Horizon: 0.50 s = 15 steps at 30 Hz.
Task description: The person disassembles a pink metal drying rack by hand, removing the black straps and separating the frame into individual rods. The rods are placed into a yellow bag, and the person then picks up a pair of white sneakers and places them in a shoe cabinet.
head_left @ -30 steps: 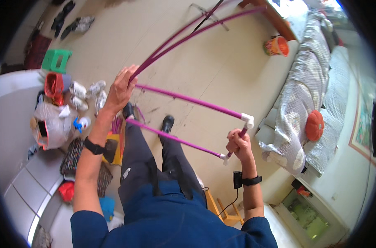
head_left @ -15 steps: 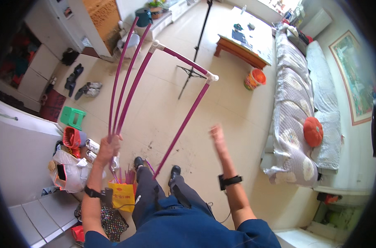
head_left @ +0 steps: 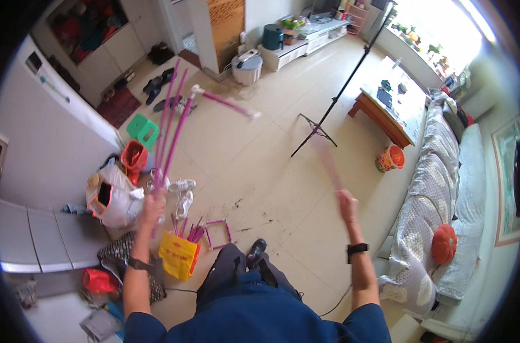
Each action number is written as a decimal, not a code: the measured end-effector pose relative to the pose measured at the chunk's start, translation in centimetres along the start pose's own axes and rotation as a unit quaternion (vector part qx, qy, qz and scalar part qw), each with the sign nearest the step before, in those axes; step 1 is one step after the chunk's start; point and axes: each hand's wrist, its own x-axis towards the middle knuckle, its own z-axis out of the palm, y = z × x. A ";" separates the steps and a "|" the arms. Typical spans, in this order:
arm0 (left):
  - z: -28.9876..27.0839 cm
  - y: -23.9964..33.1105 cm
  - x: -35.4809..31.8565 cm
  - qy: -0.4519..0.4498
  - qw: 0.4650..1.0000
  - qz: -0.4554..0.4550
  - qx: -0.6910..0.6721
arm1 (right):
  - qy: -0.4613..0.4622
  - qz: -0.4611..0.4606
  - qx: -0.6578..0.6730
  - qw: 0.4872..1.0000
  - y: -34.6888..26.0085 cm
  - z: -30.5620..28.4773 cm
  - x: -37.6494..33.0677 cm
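Now 1 purple rod (head_left: pixel 328 164) in the previously empty right hand (head_left: pixel 346 204)

Both arms reach forward from the torso (head_left: pixel 260 308), held well apart, the elbows bent. The left forearm (head_left: pixel 136 286) slants slightly inward toward its hand; the left hand (head_left: pixel 153 207) is curled in a grip — smeared enough that its finger positions can't be told for certain. The right forearm (head_left: pixel 362 274) also leans inward, roughly level with the left — and the right hand (head_left: pixel 346 204) is curled into a fist at its end. Below, the legs (head_left: pixel 230 260) stand close together.
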 end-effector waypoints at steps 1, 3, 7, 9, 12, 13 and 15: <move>-3.5 -1.3 -0.6 0.047 0.998 -0.033 0.016 | 0.143 -0.053 0.094 0.984 2.0 -0.7 0.1; -7.3 -4.4 -1.8 0.054 0.993 -0.084 -0.070 | 0.015 0.192 0.130 0.973 4.5 -2.7 -0.8; -9.1 -8.7 -4.7 -0.071 0.985 -0.082 -0.136 | -0.085 0.203 0.241 0.945 -2.5 0.9 -0.8; -9.3 -9.3 -6.4 -0.103 0.986 -0.080 -0.103 | -0.116 0.101 0.359 0.920 -9.9 3.4 1.3; -10.9 -8.9 -9.1 -0.150 0.983 -0.102 -0.034 | -0.262 0.022 0.335 0.905 -20.8 5.2 5.9; -11.7 -8.8 -10.0 -0.178 0.980 -0.084 -0.042 | -0.321 -0.028 0.320 0.891 -24.0 5.6 6.9; -13.9 -8.8 -11.6 -0.206 0.976 -0.053 -0.032 | -0.435 -0.117 0.338 0.826 -29.5 6.5 6.6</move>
